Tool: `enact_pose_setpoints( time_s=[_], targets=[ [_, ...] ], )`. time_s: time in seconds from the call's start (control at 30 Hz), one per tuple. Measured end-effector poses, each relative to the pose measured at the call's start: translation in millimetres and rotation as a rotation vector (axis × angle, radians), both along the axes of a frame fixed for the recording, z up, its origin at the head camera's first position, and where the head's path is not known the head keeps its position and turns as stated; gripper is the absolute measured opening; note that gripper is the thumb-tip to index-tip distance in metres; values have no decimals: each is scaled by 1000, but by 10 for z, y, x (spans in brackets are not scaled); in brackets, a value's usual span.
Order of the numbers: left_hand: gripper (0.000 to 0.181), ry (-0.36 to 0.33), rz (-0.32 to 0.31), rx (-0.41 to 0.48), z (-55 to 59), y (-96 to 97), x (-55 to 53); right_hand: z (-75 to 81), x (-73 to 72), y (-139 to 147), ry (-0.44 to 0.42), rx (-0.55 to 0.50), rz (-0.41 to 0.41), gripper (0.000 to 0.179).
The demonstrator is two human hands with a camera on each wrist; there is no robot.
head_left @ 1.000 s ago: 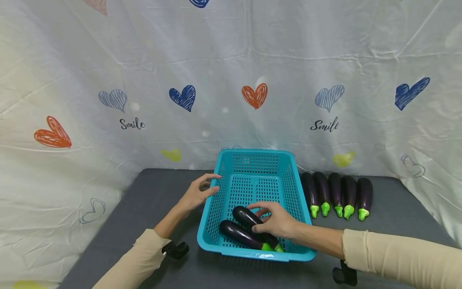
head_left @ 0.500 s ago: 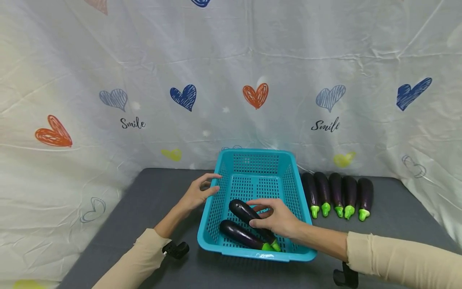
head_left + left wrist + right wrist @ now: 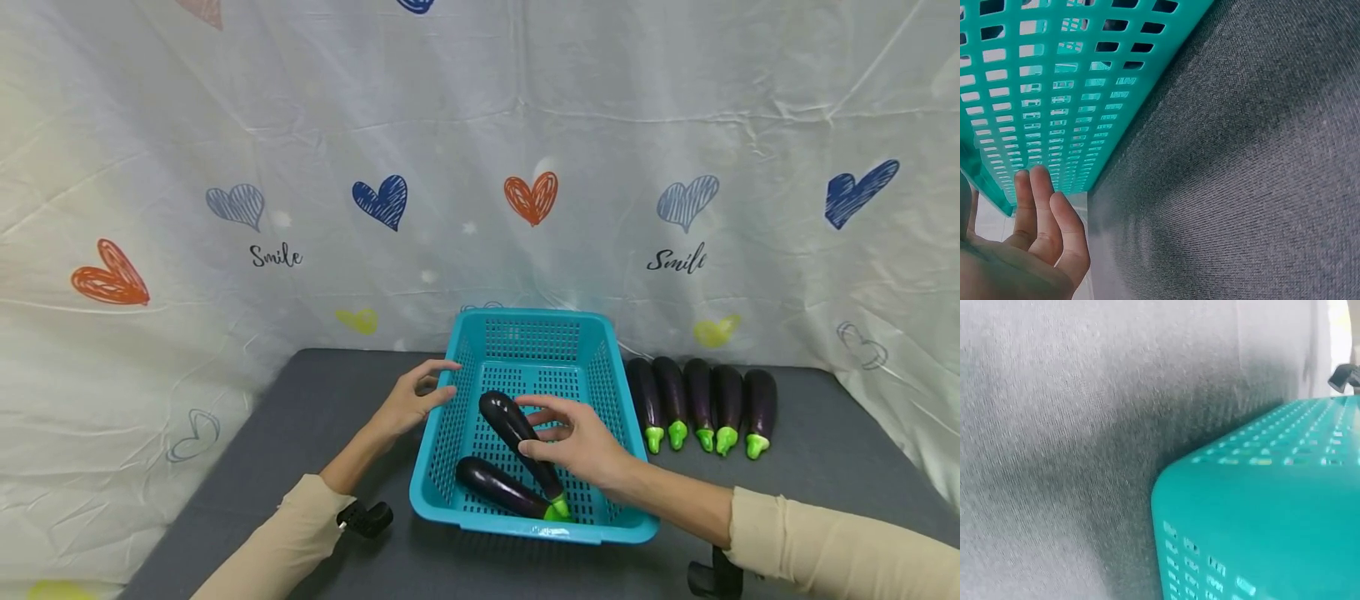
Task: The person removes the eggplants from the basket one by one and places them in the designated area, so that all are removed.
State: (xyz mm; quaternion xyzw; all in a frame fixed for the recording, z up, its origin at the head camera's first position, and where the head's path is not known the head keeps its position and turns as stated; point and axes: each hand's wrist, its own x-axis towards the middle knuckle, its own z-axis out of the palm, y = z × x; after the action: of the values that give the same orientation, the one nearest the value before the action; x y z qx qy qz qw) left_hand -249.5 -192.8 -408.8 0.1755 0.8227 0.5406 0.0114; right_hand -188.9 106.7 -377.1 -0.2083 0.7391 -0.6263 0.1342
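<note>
In the head view, my right hand [image 3: 583, 440] holds a dark purple eggplant [image 3: 510, 421] between thumb and fingers. The eggplant tilts over the inside of a blue plastic basket [image 3: 534, 530], its green stem end low and near the front. A second eggplant [image 3: 497, 486] lies on the basket floor, its stem beside the held one's. At the basket's left rim is my left hand [image 3: 411, 402], thumb and forefinger tips over the edge. In the left wrist view, other loosely extended fingers [image 3: 1038, 212] of it show outside the slotted wall. The right wrist view shows only the basket's outer corner [image 3: 1241, 506].
Several eggplants [image 3: 697, 400] lie in a row on the grey table [image 3: 300, 425], right of the basket, stems toward the front. Behind the table hangs a white cloth [image 3: 450, 133] printed with hearts.
My right hand has raised its eggplant off the one beside it and shifted it toward the back of the basket, turning it more upright. My left hand has stayed at the rim.
</note>
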Motion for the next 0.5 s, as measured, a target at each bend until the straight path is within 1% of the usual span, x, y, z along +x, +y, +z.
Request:
enact_pose_setpoints(
  time_s=[0.17,0.3,0.37,0.5],
  targets=[
    [40,-4,2,1,-15,-5,-6,28,-58,23,-32,-34,45,68],
    [40,-6,9,-5,-27,-4,-14,19,-111,49,-51,-72,88,79],
    [40,-5,8,-6,-31,-3,-19,12,-132,59,-66,-97,98,81],
    [40,-5,5,-4,-31,-1,-25,17,-162,77,-104,-163,104,80]
  ],
)
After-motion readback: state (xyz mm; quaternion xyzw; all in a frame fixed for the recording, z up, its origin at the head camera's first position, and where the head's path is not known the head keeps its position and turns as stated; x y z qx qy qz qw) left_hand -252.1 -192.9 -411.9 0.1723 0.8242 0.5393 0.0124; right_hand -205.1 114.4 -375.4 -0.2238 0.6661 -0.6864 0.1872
